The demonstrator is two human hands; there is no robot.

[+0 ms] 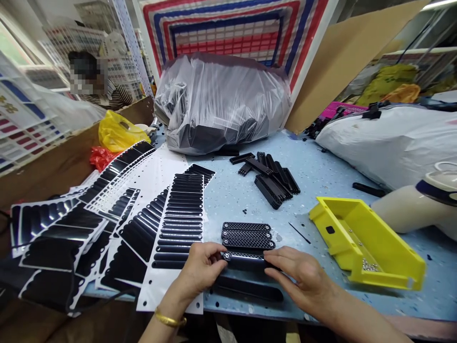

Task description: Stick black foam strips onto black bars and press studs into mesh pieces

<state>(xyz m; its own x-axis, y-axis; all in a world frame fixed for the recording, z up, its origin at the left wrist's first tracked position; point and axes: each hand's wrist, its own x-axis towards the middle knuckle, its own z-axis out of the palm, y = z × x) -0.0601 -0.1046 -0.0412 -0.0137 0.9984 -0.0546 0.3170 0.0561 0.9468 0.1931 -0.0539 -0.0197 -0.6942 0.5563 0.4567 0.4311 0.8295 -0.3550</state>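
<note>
My left hand (203, 267) pinches the left end of a narrow black plastic bar (246, 257) with a honeycomb face and a metal dot at its end. A glossy black strip lies along the front of this bar. At the right end, the fingertips of my right hand (303, 274) are closed on it. Just behind it, several similar honeycomb bars (246, 234) lie side by side. A plain black strip (250, 289) rests in front, near the table's edge. To the left of my left hand is a white sheet (150, 290) carrying rows of black adhesive strips (181, 219).
A yellow bin (385, 238) with small metal pieces (371, 266) stands at right. More black bars (273, 176) are piled behind. Further sticker sheets (53, 238) overlap at left. A large plastic bag (224, 102) sits at the back; another person (103, 90) is at far left.
</note>
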